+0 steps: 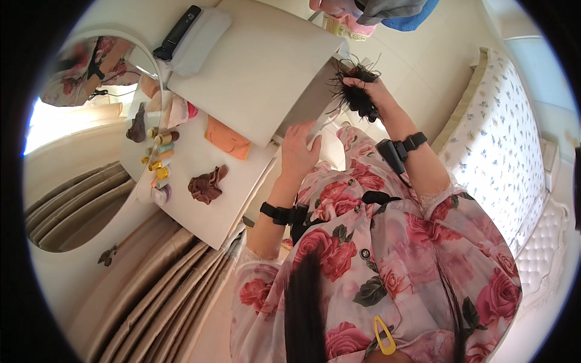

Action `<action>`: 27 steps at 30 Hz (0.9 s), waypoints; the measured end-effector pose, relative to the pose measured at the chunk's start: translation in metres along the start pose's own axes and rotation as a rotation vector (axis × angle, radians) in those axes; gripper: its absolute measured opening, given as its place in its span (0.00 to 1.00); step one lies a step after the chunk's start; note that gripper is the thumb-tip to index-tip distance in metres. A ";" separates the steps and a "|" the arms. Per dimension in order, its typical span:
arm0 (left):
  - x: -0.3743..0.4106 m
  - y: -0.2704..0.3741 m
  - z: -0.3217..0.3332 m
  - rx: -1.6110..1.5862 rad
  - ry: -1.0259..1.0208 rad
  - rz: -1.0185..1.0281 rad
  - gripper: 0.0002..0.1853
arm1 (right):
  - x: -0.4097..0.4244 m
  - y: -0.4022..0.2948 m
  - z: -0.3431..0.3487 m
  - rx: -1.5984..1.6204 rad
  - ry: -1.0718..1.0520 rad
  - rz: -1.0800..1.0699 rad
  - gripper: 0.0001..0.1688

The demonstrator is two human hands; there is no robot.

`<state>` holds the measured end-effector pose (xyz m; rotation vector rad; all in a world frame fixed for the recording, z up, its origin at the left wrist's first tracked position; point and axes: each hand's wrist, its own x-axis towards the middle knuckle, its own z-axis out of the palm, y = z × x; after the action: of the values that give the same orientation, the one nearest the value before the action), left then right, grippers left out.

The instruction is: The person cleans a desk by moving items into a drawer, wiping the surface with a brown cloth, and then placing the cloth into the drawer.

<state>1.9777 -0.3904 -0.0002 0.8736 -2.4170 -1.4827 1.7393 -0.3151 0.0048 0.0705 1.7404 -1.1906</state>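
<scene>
My right hand (374, 93) grips a black hairpiece (356, 100) with spiky loose strands. It is held over the far end of an open drawer (305, 103) with a grey inside. The hairpiece's lower end looks shiny and black, perhaps a claw clip. My left hand (299, 152) is at the drawer's near end, palm down. Its fingers are stretched and the thumb is apart, with nothing seen in it. A white tabletop (258, 59) overhangs part of the drawer. On the lower white surface (218, 222) lie a crumpled brown cloth (207, 184) and an orange cloth or pouch (227, 138).
Several small bottles (164, 172) stand by a round mirror (81, 149). A black device (179, 31) and a translucent pouch (204, 43) lie at the back left. Brown curtains (159, 295) hang at lower left. A bed (499, 145) with floral bedding stands at right.
</scene>
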 end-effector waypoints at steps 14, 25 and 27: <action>-0.029 0.009 0.034 -0.424 -0.563 -0.058 0.20 | 0.024 0.043 0.008 -0.728 0.086 -0.157 0.34; -0.043 0.007 0.036 -0.444 -0.562 -0.068 0.21 | 0.061 0.063 0.044 -1.348 0.107 -0.306 0.39; -0.047 0.000 0.044 -0.489 -0.510 -0.059 0.21 | 0.062 0.065 0.039 -1.372 0.081 -0.373 0.39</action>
<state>1.9967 -0.3306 -0.0142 0.5030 -2.1479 -2.4161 1.7684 -0.3379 -0.0861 -1.0538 2.3460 -0.0082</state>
